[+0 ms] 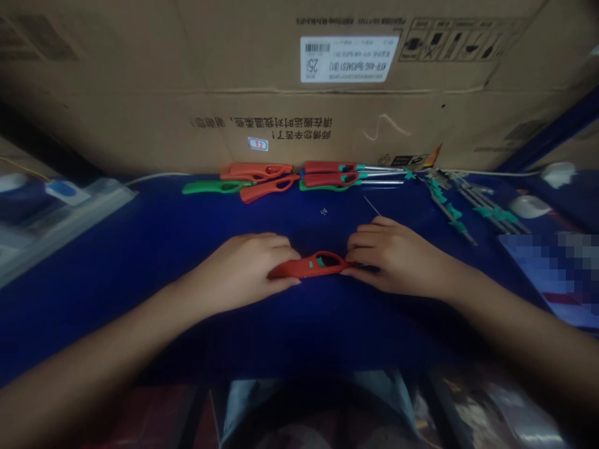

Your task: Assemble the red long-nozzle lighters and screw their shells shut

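Observation:
A red long-nose lighter handle (304,267) with a green trigger lies level between my two hands, just above or on the blue tabletop. My left hand (253,268) is closed round its rear end, with the thumb below. At the front end, my right hand (397,255) pinches the narrow tip, which its fingers partly hide. A thin metal rod (372,204) sticks up past the right hand's fingers; whether that hand grips it too is hard to make out. Behind the hands lies a tiny metal piece (324,211), perhaps a spring.
Against the cardboard backing (187,125) lie several orange and green lighter handles (262,169) and red lighters with metal tubes (332,178). Several metal tubes with green parts (491,209) are piled at the right. A clear plastic container (93,212) stands at the left on the blue tabletop (299,337).

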Tool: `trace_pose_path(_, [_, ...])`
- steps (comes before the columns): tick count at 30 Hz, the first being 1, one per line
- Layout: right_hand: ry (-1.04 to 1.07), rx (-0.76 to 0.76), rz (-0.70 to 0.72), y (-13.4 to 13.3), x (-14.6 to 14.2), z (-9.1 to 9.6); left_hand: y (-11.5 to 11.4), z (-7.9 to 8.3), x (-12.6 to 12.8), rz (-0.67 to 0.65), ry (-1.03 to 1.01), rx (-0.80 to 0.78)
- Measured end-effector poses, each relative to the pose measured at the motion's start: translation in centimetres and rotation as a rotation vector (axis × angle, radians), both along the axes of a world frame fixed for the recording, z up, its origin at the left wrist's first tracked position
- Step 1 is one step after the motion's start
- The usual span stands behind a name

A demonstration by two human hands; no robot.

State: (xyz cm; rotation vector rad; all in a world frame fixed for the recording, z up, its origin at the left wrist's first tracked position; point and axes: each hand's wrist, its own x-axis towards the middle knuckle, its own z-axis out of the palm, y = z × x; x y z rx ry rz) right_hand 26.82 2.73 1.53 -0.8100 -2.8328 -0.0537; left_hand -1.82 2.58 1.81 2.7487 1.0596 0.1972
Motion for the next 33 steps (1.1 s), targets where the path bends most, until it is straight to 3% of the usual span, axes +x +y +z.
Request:
trace_pose_path(18, [-0.019, 0.003, -0.018, -0.14, 0.01, -0.23, -0.38, 0.11, 0.07, 0.026, 0.025, 0.017])
trace_pose_path(25, [-0.054, 0.075, -0.019, -0.49, -0.41, -0.33, -0.64, 0.22, 0.53, 0.016, 0.076, 0.051])
trace_pose_path(29, [-0.062, 0.068, -0.057, -0.55, -0.69, -0.34, -0.72, 0.02, 0.68, 0.026, 0.12, 0.112])
trace_pose_path(33, [-0.033, 0.035, -0.118, -0.11, -0.46, -0.49, -0.23, -0.53, 0.28, 0.042, 0.036, 0.123])
